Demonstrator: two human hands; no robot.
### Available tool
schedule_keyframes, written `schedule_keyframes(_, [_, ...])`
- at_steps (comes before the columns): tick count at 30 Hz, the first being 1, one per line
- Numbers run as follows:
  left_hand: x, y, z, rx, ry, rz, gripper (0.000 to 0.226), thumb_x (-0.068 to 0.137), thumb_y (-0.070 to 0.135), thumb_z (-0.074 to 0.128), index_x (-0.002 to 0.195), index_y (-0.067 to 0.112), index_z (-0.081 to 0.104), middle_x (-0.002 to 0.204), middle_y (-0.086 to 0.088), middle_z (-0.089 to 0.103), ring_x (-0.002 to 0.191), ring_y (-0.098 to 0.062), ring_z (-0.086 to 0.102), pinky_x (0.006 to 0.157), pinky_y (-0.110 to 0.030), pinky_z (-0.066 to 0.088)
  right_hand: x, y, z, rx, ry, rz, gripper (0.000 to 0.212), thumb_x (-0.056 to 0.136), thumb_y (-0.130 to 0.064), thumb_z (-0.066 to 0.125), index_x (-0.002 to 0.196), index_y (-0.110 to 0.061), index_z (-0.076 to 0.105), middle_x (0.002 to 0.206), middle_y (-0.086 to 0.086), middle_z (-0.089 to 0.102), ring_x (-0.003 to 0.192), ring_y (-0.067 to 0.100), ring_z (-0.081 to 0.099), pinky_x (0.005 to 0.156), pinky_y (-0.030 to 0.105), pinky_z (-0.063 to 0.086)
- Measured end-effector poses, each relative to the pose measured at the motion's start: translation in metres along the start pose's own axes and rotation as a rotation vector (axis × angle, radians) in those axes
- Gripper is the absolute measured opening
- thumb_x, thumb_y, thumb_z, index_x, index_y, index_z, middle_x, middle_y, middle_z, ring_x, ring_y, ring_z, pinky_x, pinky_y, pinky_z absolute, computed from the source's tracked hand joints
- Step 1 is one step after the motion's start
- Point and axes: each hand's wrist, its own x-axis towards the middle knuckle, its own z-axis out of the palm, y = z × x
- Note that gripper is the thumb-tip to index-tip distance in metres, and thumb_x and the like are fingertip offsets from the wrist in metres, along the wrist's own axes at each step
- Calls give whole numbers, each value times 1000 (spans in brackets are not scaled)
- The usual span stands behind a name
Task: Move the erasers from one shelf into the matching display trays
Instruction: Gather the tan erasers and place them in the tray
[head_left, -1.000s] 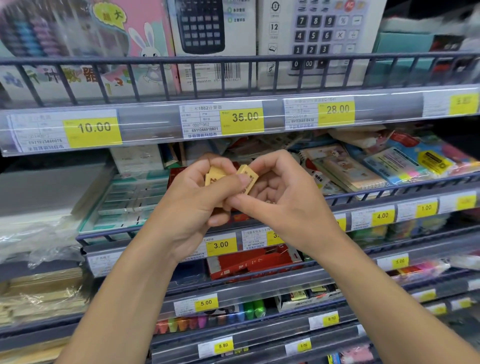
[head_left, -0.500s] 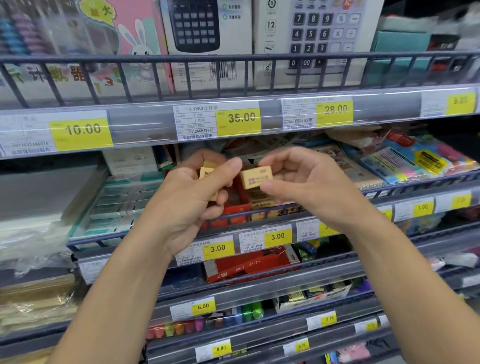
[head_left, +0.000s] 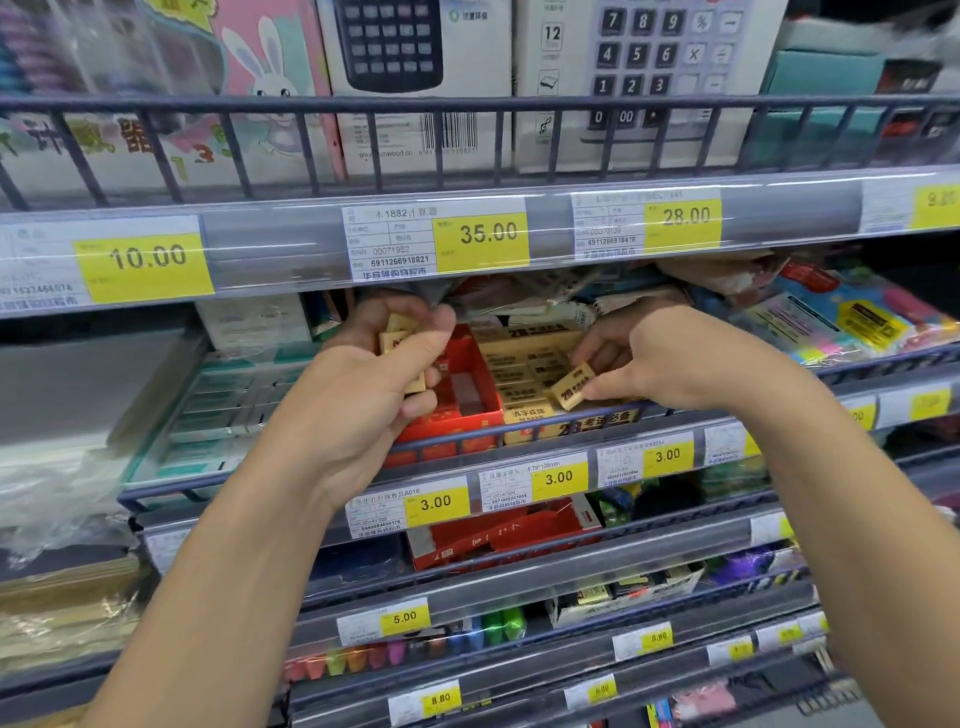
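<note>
Eraser poised over its tray, more waiting in the other hand

Right hand (head_left: 670, 364) pinches one yellow eraser (head_left: 571, 385) at its near end, held just above the yellow display tray (head_left: 524, 364) on the 3.00 shelf. Eraser tilted, long axis running up and to the right, printed face toward the camera. The tray's open slot lies directly below and slightly left of it; right hand is the nearer one. Left hand (head_left: 363, 395) curls around a small stack of erasers (head_left: 397, 338), hovering over the neighbouring red tray (head_left: 467, 384). Exact count in the left hand cannot be told: fingers cover most of them. Rear of both trays is shadowed by the shelf above; front wire rail (head_left: 571, 423) crosses the tray fronts
</note>
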Motion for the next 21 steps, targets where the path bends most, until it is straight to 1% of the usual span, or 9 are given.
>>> schedule_keyframes(2, [1, -1, 0, 0, 6, -4, 20, 66, 27, 78, 85, 25, 72, 74, 5, 66, 60, -7, 52, 43, -17, 36, 3, -1, 0, -89, -21, 5, 18, 79, -40, 82, 89, -42, 67, 87, -19, 72, 84, 6, 68, 77, 31, 58])
schedule_keyframes(4, [2, -1, 1, 5, 9, -12, 23, 67, 27, 78, 88, 23, 70, 73, 6, 65, 61, -8, 51, 42, -18, 36, 6, -3, 0, -174, -27, 5, 19, 79, -47, 79, 93, -40, 69, 91, -19, 71, 81, 1, 65, 69, 23, 53])
schedule_keyframes(6, [3, 0, 2, 3, 3, -18, 28, 68, 28, 78, 93, 21, 67, 69, 7, 65, 59, -9, 51, 41, -18, 35, 8, -7, 0, -231, -49, 1, 23, 79, -49, 78, 99, -38, 72, 94, -19, 71, 78, -4, 61, 63, 18, 48])
schedule_keyframes(8, [2, 0, 4, -11, -8, -22, 32, 68, 30, 79, 94, 18, 66, 67, 5, 63, 57, -9, 51, 39, -18, 34, 10, -10, 1, -284, -74, -2, 25, 80, -48, 78, 102, -37, 74, 99, -16, 72, 81, 1, 62, 66, 19, 47])
schedule_keyframes(11, [1, 1, 7, -14, -24, -26, 33, 68, 33, 79, 95, 18, 66, 66, 3, 60, 56, -10, 51, 38, -19, 34, 11, -15, 3, -359, -82, -14, 26, 82, -46, 77, 104, -33, 77, 107, -12, 72, 91, 11, 64, 77, 21, 49])
schedule_keyframes(15, [-1, 2, 11, 4, -45, -26, 30, 70, 37, 78, 91, 19, 66, 64, 0, 58, 52, -11, 50, 36, -20, 32, 5, -18, 5, -460, -89, -64, 25, 89, -45, 69, 108, -31, 77, 105, -9, 74, 88, 11, 61, 72, 21, 43])
schedule_keyframes(17, [-2, 3, 13, 16, -46, -30, 29, 71, 39, 77, 89, 20, 66, 63, 0, 57, 50, -12, 49, 35, -20, 30, 4, -18, 5, -503, -103, -85, 27, 92, -46, 65, 113, -32, 75, 106, -9, 74, 89, 13, 60, 72, 22, 41])
schedule_keyframes(19, [-3, 3, 14, 26, -46, -52, 20, 82, 38, 74, 87, 21, 65, 63, -1, 56, 49, -13, 47, 35, -19, 27, 2, -19, 2, -494, -120, -81, 31, 93, -49, 63, 118, -33, 72, 106, -12, 73, 85, 9, 57, 70, 20, 40])
schedule_keyframes(21, [-4, 3, 14, 28, -50, -83, 18, 95, 35, 68, 85, 21, 63, 64, -2, 55, 47, -12, 43, 34, -17, 24, -2, -19, -2, -470, -92, -58, 35, 93, -51, 61, 122, -34, 69, 97, -15, 70, 75, 5, 51, 60, 16, 36])
